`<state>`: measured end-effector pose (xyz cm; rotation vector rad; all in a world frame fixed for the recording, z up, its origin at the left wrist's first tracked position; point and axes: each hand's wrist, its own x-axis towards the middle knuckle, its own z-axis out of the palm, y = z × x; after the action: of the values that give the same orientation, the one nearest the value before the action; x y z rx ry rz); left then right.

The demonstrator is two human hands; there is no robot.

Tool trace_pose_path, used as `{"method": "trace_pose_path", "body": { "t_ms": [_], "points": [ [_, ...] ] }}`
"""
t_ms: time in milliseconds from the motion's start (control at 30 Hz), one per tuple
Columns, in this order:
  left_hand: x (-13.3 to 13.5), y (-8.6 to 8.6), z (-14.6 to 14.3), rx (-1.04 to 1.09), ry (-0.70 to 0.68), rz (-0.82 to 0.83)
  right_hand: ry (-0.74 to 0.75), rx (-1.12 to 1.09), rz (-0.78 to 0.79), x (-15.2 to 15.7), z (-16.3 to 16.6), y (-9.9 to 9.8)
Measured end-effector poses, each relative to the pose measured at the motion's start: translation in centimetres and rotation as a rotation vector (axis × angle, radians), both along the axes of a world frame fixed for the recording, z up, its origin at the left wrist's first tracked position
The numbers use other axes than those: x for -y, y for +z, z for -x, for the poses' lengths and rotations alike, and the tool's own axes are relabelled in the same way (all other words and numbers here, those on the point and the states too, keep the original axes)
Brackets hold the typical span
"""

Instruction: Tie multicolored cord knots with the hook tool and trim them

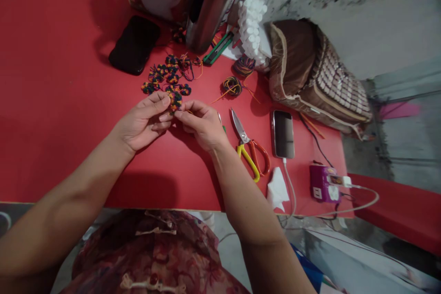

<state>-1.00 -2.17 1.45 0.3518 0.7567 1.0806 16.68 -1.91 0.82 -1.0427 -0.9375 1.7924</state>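
Note:
My left hand point(146, 119) is closed, pinching a small round crocheted yarn piece point(175, 101) in dark blue, orange and yellow between thumb and fingers. The fingertips of my right hand point(201, 124) pinch the lower right edge of the same piece. Just beyond it lie several similar crocheted yarn pieces point(167, 71), with loose yarn ends point(188, 64) at their right. To the right rests a small ball of multicoloured yarn point(232, 86), and behind it a second yarn bundle point(244, 65). A thin metal-tipped tool with a green part is mostly hidden behind my right hand.
Scissors point(244, 138) with yellow and red handles lie right of my right wrist. Beyond are a charging phone point(283, 134), white tissue point(277, 190), purple power box point(324, 183) and brown quilted bag point(320, 73). A green cutter point(218, 48), metal post point(213, 4) and black case point(135, 45) stand farther back.

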Motion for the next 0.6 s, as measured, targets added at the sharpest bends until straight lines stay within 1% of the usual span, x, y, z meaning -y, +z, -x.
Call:
{"method": "trace_pose_path", "body": {
  "t_ms": [100, 300, 400, 500, 600],
  "points": [
    [-0.1, 0.1, 0.3, -0.026, 0.016, 0.005, 0.004, 0.002, 0.002, -0.1, -0.1, -0.2],
    [-0.3, -0.1, 1.0, -0.056, 0.004, -0.054, 0.053, -0.033, 0.012, -0.2, -0.5, -0.2],
    [-0.4, 0.0, 1.1, 0.005, 0.013, -0.016, 0.072, -0.034, 0.026, -0.3, -0.8, -0.3],
    [-0.6, 0.3, 1.1, 0.078, 0.068, 0.039, 0.111, -0.046, 0.026, -0.4, -1.2, -0.2],
    [-0.8, 0.5, 1.1, 0.080, 0.091, 0.060, 0.176, -0.053, 0.009, -0.4, -1.5, 0.0]
  ]
}}
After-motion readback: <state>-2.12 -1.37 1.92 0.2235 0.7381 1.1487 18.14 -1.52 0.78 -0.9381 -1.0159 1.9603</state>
